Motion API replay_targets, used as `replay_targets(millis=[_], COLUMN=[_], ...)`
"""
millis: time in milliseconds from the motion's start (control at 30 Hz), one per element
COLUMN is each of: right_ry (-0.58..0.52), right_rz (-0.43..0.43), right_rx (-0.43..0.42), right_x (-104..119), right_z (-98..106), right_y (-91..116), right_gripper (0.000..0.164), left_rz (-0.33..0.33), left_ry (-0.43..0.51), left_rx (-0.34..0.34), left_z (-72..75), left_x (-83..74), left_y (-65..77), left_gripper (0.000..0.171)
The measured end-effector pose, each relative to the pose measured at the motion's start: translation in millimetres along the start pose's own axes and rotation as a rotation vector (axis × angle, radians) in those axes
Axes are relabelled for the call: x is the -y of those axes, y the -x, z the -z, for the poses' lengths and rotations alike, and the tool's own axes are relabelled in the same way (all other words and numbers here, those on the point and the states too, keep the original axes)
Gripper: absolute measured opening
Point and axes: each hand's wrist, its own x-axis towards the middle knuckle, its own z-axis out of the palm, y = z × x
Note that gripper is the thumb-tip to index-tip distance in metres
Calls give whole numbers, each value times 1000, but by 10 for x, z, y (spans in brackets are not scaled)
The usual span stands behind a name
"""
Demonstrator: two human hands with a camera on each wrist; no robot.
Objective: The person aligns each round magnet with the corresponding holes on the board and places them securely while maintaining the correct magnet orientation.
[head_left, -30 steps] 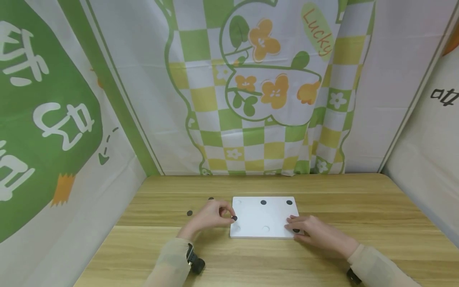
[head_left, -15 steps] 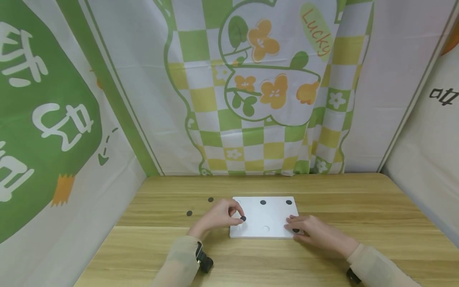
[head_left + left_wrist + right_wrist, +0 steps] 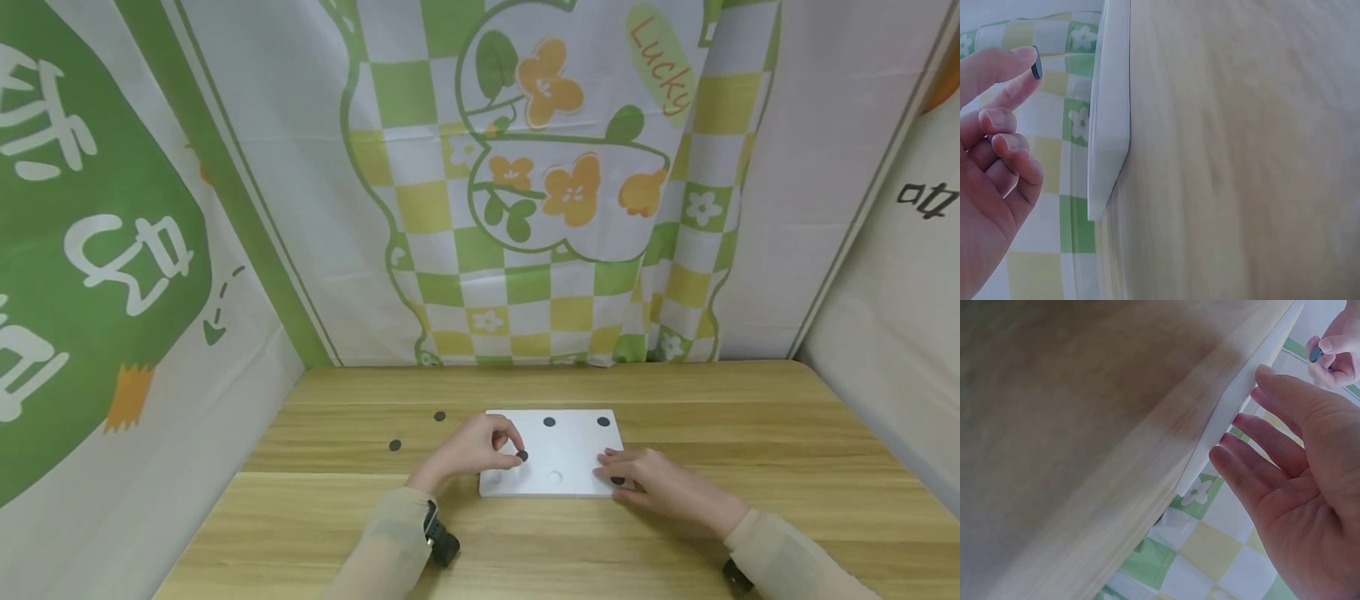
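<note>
My left hand [image 3: 474,446] pinches a small black disc [image 3: 522,456] between thumb and index finger, above the left half of a white rectangular board [image 3: 573,454]. In the left wrist view that disc [image 3: 1037,64] is seen nearly edge-on, apart from the board [image 3: 1110,112]; the other fingers are curled inward. My right hand [image 3: 663,483] rests on the board's right end with relaxed fingers, the thumb at the near corner. Black discs sit at the board's far middle [image 3: 550,422], far right corner [image 3: 603,422] and near right, this last disc [image 3: 617,481] partly under my right hand.
A shallow round hollow [image 3: 554,477] shows at the board's near middle, another hollow [image 3: 495,477] near its left front corner. Two loose black discs lie left of the board, one disc [image 3: 439,416] farther back than the other disc [image 3: 395,446]. A patterned curtain [image 3: 528,287] hangs behind the table.
My left hand has moved rightward over the board with the pinched disc. The loose disc at the back left now shows fully. My right hand has stayed in place.
</note>
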Motion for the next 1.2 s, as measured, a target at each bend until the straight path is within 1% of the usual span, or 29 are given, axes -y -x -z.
replay_targets(millis=[100, 200, 333, 600, 733, 933, 1033, 1200], right_ry=[9, 22, 27, 13, 11, 4, 4, -1], right_rz=[7, 11, 7, -12, -21, -62, -61, -63], right_rx=[-11, -22, -24, -3, 6, 30, 33, 39], right_x=[1, 2, 2, 1, -9, -6, -1, 3], right_z=[1, 0, -2, 3, -4, 3, 10, 19], right_y=[0, -4, -10, 0, 3, -5, -10, -8], right_gripper=[28, 28, 28, 28, 28, 28, 28, 28], left_rz=[12, 10, -9, -35, -29, -31, -37, -28], left_ry=[22, 36, 22, 5, -5, -38, -45, -42], left_rx=[16, 26, 25, 42, 56, 74, 84, 108], left_z=[-24, -50, -82, -132, -160, -201, -209, -230], left_x=[-22, -44, -63, -85, -100, -126, -148, -181], left_y=[-32, -66, -109, -169, -198, -256, -282, -316], left_gripper=[9, 9, 9, 10, 11, 11, 10, 10])
